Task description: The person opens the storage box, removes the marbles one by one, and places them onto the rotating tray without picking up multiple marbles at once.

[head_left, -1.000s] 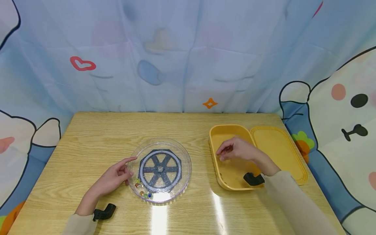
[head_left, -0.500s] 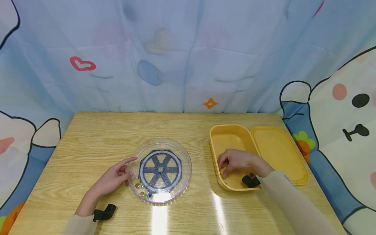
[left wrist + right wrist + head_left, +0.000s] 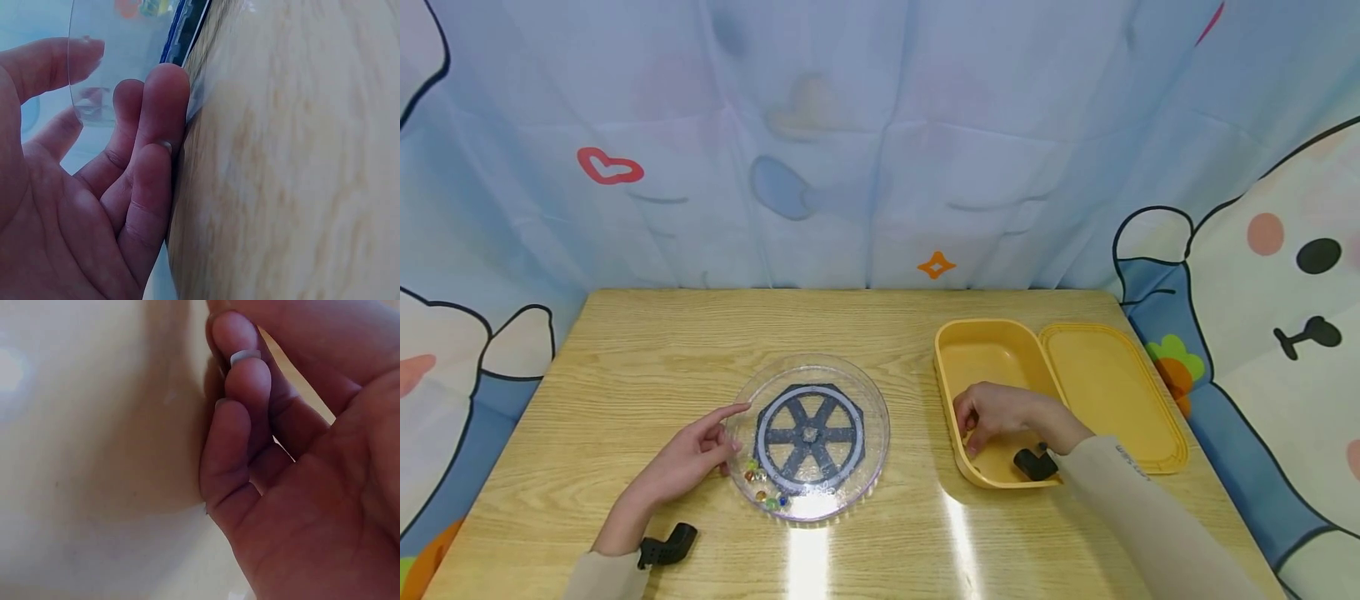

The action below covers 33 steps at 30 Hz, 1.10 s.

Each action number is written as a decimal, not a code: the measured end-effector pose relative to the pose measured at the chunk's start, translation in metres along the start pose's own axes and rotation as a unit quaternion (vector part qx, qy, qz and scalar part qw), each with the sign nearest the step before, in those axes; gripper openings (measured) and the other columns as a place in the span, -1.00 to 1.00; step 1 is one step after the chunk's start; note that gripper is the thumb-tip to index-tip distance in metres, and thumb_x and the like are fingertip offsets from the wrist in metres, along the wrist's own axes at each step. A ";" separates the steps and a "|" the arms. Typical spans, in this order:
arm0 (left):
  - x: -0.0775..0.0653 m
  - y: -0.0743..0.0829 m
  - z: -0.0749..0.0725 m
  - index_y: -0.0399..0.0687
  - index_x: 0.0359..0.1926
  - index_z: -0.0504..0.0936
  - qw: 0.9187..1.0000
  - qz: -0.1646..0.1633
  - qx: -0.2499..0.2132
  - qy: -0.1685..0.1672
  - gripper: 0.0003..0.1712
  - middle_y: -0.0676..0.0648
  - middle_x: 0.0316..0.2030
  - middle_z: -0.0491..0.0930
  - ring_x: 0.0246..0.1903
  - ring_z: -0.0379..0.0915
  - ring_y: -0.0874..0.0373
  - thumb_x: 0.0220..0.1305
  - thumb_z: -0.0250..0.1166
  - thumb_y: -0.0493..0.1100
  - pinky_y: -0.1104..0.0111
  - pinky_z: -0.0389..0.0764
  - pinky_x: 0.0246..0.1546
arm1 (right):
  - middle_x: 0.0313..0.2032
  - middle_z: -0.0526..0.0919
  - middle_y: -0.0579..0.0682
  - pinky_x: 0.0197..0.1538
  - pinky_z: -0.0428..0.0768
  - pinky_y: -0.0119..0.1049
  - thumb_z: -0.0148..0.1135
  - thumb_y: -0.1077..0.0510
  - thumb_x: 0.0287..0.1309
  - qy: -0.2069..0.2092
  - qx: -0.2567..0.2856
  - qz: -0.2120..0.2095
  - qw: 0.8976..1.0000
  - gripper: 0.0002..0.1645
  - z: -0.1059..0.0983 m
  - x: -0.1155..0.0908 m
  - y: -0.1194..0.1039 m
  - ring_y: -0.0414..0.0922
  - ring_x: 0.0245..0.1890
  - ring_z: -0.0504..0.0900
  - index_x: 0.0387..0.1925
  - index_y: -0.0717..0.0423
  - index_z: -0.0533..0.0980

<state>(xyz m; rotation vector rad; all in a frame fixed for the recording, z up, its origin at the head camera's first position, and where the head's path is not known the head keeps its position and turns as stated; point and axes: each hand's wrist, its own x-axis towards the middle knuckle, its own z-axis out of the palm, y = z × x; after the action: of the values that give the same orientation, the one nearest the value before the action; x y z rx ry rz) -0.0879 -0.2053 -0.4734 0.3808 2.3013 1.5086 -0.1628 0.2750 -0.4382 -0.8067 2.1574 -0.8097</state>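
Observation:
A clear round dish (image 3: 868, 467) with a dark spoked wheel shape (image 3: 810, 434) at its middle lies on the table. Several coloured glass marbles (image 3: 771, 503) sit in its near-left part. My left hand (image 3: 681, 462) holds the dish's left rim: in the left wrist view, thumb and forefinger reach past the clear wall (image 3: 87, 94), the other fingers outside, low by the table. Inside the yellow box (image 3: 992, 333) is my right hand (image 3: 1000, 412), fingers curled down by the left wall. Its thumb and forefinger tips are hidden, so anything between them cannot be seen.
The yellow lid (image 3: 1112, 392) lies flat against the box's right side. A wooden table (image 3: 715, 325) carries everything, with a patterned curtain (image 3: 850, 167) hanging behind it. Each wrist wears a small black device (image 3: 668, 545).
My right hand has gone down into the yellow box, towards its near-left part, its fingers reaching lower by the left wall. The left hand and dish look unmoved.

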 end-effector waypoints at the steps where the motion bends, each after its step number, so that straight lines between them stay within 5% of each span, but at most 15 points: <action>1: 0.000 0.000 0.000 -0.11 0.48 0.26 1.000 0.000 0.000 0.000 -0.36 -0.14 -0.36 0.52 -0.45 0.57 0.04 0.44 0.16 -0.31 0.26 0.65 -0.37 | -0.47 0.51 -0.16 -0.33 0.42 -0.43 0.61 0.29 -0.22 0.000 -0.001 0.001 1.000 -0.83 0.000 0.000 0.000 -0.25 -0.44 0.41 -0.55 0.14 0.70; 16: 0.000 0.001 0.000 -0.11 0.48 0.26 1.000 -0.002 -0.008 0.001 -0.36 -0.15 -0.36 0.51 -0.45 0.57 0.03 0.43 0.16 -0.31 0.26 0.65 -0.37 | -0.47 0.71 0.00 -0.34 0.57 -0.42 0.49 0.28 0.01 0.020 0.078 0.010 0.997 -0.90 -0.009 -0.011 0.007 -0.22 -0.47 0.59 -0.37 0.21 0.71; 26: 0.000 0.000 0.000 -0.11 0.48 0.26 1.000 -0.001 -0.005 0.000 -0.37 -0.15 -0.36 0.52 -0.45 0.57 0.03 0.43 0.15 -0.32 0.26 0.64 -0.37 | -0.36 0.73 0.06 -0.25 0.64 -0.33 0.39 0.31 0.17 0.135 0.102 -0.022 0.985 -0.90 -0.024 -0.023 -0.010 -0.08 -0.38 0.64 -0.26 0.25 0.69; 33: 0.001 0.000 0.001 -0.09 0.47 0.27 1.000 -0.002 -0.004 0.004 -0.36 -0.14 -0.39 0.51 -0.46 0.57 0.03 0.43 0.17 -0.32 0.26 0.64 -0.39 | -0.27 0.73 -0.08 -0.28 0.59 -0.31 0.41 0.15 0.20 0.233 0.058 -0.005 0.971 -0.85 -0.019 -0.015 -0.043 -0.06 -0.33 0.63 -0.20 0.09 0.72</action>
<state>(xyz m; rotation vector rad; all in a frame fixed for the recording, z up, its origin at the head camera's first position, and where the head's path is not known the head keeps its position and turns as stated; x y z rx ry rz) -0.0882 -0.2043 -0.4739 0.3674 2.3009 1.5189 -0.1561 0.2657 -0.3906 -0.6094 2.4811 -1.2147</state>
